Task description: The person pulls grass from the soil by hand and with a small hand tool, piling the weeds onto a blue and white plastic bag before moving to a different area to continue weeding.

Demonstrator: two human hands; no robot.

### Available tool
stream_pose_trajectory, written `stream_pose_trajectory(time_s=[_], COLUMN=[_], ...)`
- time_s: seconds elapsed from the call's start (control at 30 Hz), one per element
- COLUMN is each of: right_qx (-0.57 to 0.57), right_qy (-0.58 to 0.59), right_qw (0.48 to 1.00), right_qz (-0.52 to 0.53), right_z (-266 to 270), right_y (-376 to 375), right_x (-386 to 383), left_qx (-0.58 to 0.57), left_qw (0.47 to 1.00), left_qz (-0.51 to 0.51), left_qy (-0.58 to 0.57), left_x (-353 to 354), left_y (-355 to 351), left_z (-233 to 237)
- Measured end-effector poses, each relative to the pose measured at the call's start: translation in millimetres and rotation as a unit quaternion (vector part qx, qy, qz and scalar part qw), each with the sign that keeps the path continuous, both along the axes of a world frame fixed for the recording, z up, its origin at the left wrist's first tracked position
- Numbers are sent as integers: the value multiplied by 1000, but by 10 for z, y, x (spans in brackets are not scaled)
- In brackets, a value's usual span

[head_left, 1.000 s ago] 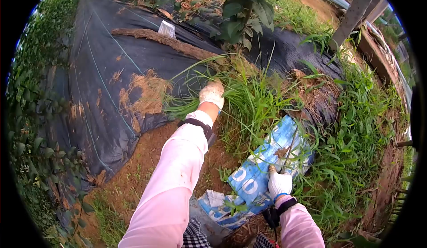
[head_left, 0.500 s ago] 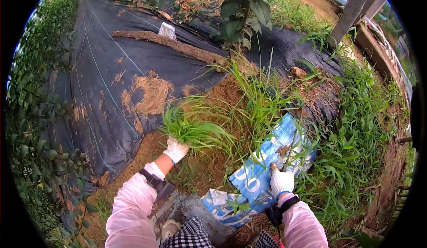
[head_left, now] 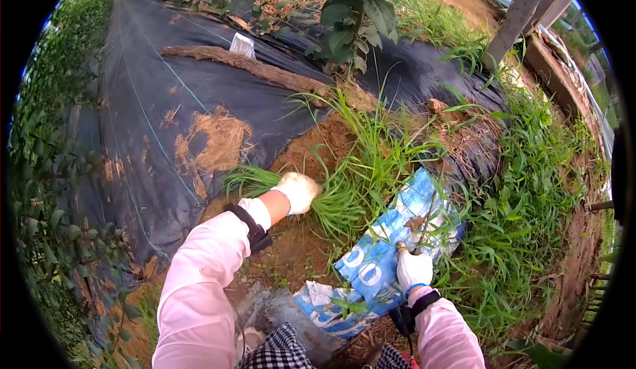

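My left hand, in a white glove, is closed around a bunch of green grass over bare reddish soil; blades stick out on both sides of it. My right hand, also gloved, lies over a blue and white printed sheet with its fingers closed on a thin dark stick or tool handle. Its far end is hard to make out among the leaves.
Black ground cover spreads over the left and back, with a long piece of wood and a white container on it. A leafy shrub stands at the back. Weeds grow at right, near a post.
My left hand has moved right and slightly away from me with the grass, and its back now faces up. My right hand has barely shifted.
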State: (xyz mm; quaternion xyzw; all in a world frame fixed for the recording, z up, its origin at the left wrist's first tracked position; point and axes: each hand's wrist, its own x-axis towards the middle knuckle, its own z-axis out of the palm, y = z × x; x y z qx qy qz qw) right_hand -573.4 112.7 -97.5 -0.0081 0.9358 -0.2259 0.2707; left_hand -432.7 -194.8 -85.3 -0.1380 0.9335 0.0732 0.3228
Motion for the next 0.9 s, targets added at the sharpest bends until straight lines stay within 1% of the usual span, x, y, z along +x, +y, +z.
stream_pose_trajectory(time_s=[0.07,0.1,0.13,0.17,0.2,0.27,0.33,0.37,0.4,0.47,0.5,0.6,0.63,0.67,0.7,0.73,0.77,0.8,0.83,0.87,0.9], right_qx=[28,27,37,46,56,63,58,40,41,43,45,35,45,57,68,102,132,159,114,56,29], right_qy=[-39,-58,-39,-18,1,-2,-11,-3,6,22,1,13,8,2,-5,26,57,87,78,78,42], right_qw=[999,998,998,999,998,998,998,999,999,999,998,999,999,998,997,979,939,879,928,964,987], right_qz=[-7,-13,-10,-7,-6,-2,-2,3,6,15,51,20,25,29,33,175,312,442,347,248,155], right_z=[318,408,386,325,287,308,354,350,290,144,203,331,320,278,224,175,112,8,-190,-390,-187], right_y=[-150,-194,-192,-177,-158,-168,-187,-179,-153,-83,-90,-157,-157,-129,-95,-43,16,101,185,271,156], right_x=[12,13,18,16,22,14,22,33,28,22,7,50,38,30,11,-9,-50,-96,-88,-80,-14], left_qx=[74,54,32,12,81,201,238,159,197,242,237,219,219,261,302,343,390,434,369,299,227], left_qw=[992,990,983,973,961,937,913,898,897,882,872,883,889,878,866,852,867,874,916,942,952], left_qz=[-92,-72,-50,-10,95,140,145,69,61,89,99,164,160,189,217,244,197,148,44,-60,-161], left_qy=[41,107,175,230,245,248,298,404,391,395,417,383,370,353,335,313,239,163,154,141,126], left_x=[-36,-108,-190,-294,-516,-883,-1152,-1202,-1181,-1113,-1065,-1073,-1062,-1014,-922,-801,-602,-418,-326,-226,-164], left_y=[329,369,399,362,331,187,330,421,463,601,623,691,675,710,777,858,977,1045,986,932,923], left_z=[87,83,87,-135,-52,-190,-274,-391,-331,-384,-360,-312,-292,-287,-170,-98,-97,-107,-121,-145,-161])
